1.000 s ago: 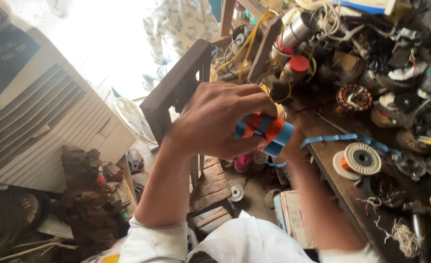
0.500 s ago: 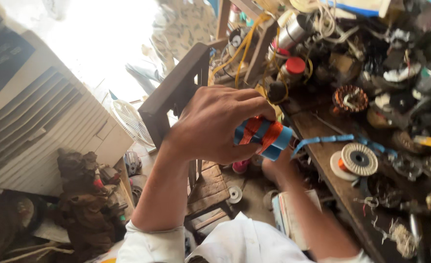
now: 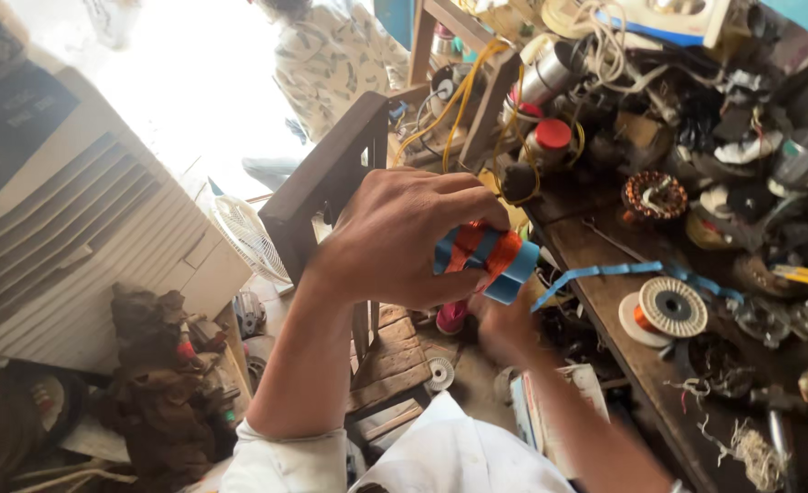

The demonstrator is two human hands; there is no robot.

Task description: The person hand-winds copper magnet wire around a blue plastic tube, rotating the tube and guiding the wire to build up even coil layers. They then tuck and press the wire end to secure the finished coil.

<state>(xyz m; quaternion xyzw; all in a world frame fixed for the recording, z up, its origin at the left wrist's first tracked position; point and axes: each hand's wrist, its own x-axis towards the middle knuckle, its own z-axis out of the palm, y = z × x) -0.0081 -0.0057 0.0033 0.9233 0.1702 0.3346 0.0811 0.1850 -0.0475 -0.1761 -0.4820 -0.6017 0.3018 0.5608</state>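
My left hand (image 3: 395, 239) grips a copper wire coil (image 3: 488, 256) wrapped in blue tape, held up in front of the workbench edge. A blue tape strip (image 3: 623, 271) trails from the coil to the right over the bench. My right hand (image 3: 504, 327) is blurred just beneath the coil, next to where the strip leaves it; its fingers are hard to make out. Both arms wear white sleeves.
A cluttered wooden workbench (image 3: 641, 365) at right holds a spool of copper wire (image 3: 667, 309), a wound motor stator (image 3: 652, 195), red-capped bottles (image 3: 550, 139) and tangled cables. A wooden chair (image 3: 331, 187), a small fan (image 3: 247, 239) and a white air cooler (image 3: 66, 228) stand at left. A person sits behind.
The coil has stayed in my left hand. My right hand has shifted under it and blurred, and the blue strip now stretches farther right.
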